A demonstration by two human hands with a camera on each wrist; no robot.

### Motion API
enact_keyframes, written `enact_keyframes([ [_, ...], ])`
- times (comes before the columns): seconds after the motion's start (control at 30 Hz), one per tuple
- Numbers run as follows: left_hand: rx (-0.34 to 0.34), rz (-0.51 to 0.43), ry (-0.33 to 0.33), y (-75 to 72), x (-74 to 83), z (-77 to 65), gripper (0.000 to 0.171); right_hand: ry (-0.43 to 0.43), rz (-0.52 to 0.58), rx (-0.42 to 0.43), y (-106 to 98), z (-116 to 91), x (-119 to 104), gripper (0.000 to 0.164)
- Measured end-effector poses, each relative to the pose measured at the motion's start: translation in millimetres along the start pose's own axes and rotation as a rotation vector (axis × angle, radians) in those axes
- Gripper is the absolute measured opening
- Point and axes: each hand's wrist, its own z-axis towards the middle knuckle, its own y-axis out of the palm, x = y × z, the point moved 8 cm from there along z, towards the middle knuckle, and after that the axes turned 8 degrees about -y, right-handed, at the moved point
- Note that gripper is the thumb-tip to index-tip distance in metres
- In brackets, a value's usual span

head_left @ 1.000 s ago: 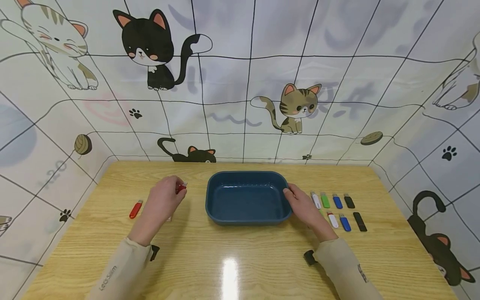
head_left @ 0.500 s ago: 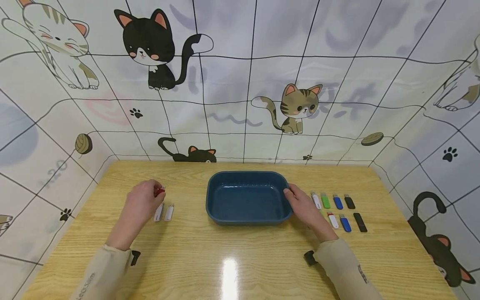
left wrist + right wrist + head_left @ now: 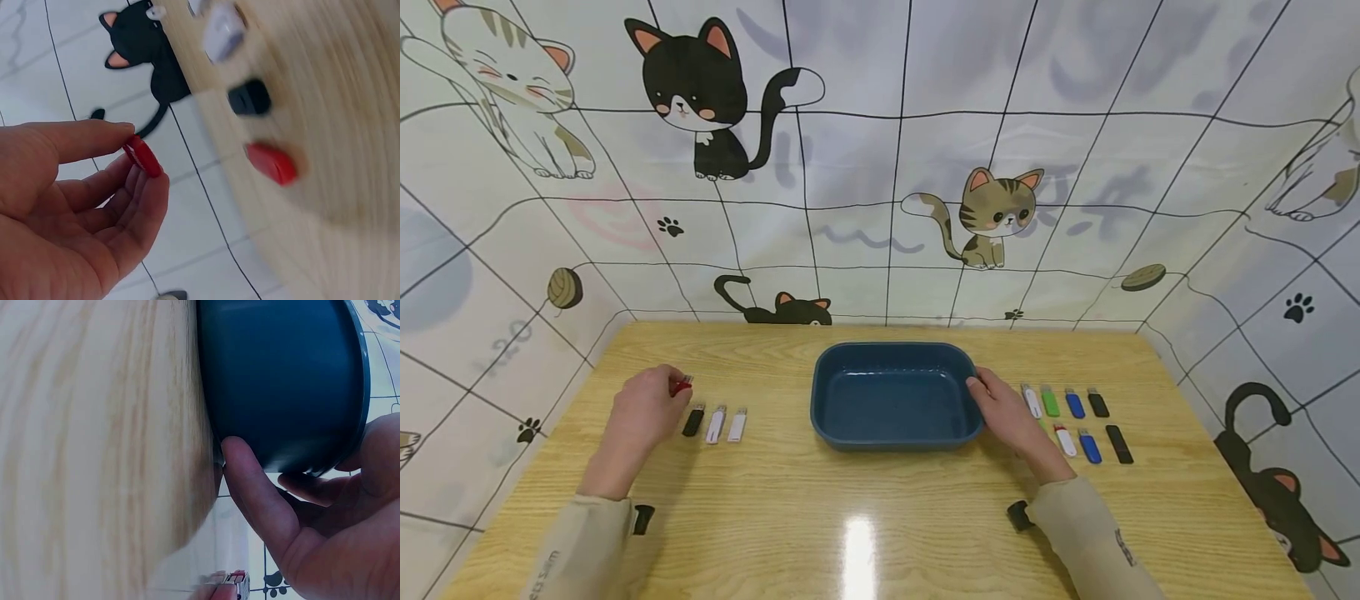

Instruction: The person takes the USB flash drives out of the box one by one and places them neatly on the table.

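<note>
A red USB flash drive point(image 3: 144, 157) is pinched between the thumb and fingers of my left hand point(image 3: 643, 410), raised over the left part of the table. Below it lie a second red flash drive point(image 3: 270, 164), hidden behind the hand in the head view, and a black flash drive point(image 3: 694, 420). Two whitish flash drives point(image 3: 716, 424) continue that row to the right. My right hand point(image 3: 1009, 410) grips the right end of a dark blue rectangular dish point(image 3: 895, 444), thumb at the rim and fingers against its outer wall. The dish holds nothing.
Right of the dish, several flash drives lie in two rows, among them a green one point(image 3: 1050, 402), a blue one point(image 3: 1090, 447) and a black one point(image 3: 1119, 444). A cat-patterned sheet point(image 3: 850, 167) rises behind and beside the wooden table point(image 3: 925, 533).
My left hand has moved left with the red flash drive, uncovering the whitish and black drives and covering the other red one. The right hand and dish have stayed put.
</note>
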Motion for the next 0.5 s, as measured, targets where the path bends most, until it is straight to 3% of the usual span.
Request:
enact_keyframes([
  [0.23,-0.068,0.024,-0.096,4.3,-39.3,6.0,0.029,0.003,-0.016,0.005,-0.1,0.1,0.2,0.057],
  [0.5,-0.117,0.063,-0.144,8.1,-62.0,8.0,0.028,0.012,-0.009,0.006,0.1,-0.4,0.3,0.057],
])
